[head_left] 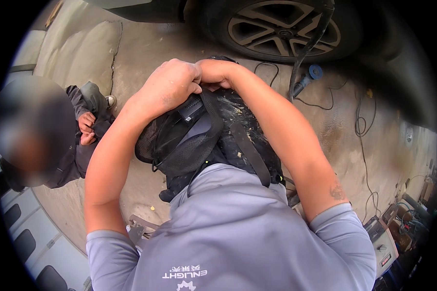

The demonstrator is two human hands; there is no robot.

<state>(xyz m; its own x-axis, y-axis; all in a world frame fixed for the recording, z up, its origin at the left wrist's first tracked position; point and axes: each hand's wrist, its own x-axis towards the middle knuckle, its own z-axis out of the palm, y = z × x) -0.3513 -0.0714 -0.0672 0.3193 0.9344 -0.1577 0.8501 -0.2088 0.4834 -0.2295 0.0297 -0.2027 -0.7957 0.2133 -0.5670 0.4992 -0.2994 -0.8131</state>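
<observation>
A black bag with mesh panels [199, 150] lies against my lap, and a dark pad with a small label shows inside its opening. My left hand [172, 81] is closed, its thumb and fingers pinching the bag's upper edge by a dark strap. Right beside it, touching, my right hand [214, 72] curls at the same edge; its fingertips are partly hidden behind the left hand and the fabric. A wide dark strap [250, 153] runs down on the right over black, paint-spotted fabric [238, 114].
Ahead stands a vehicle wheel [284, 30], with a dark bar slanting in front. A blue-ended tool [314, 72] and a cable [363, 145] lie on the concrete floor [155, 43]. Another person [58, 140] sits at left, hands together. At lower right is a boxy machine [381, 245].
</observation>
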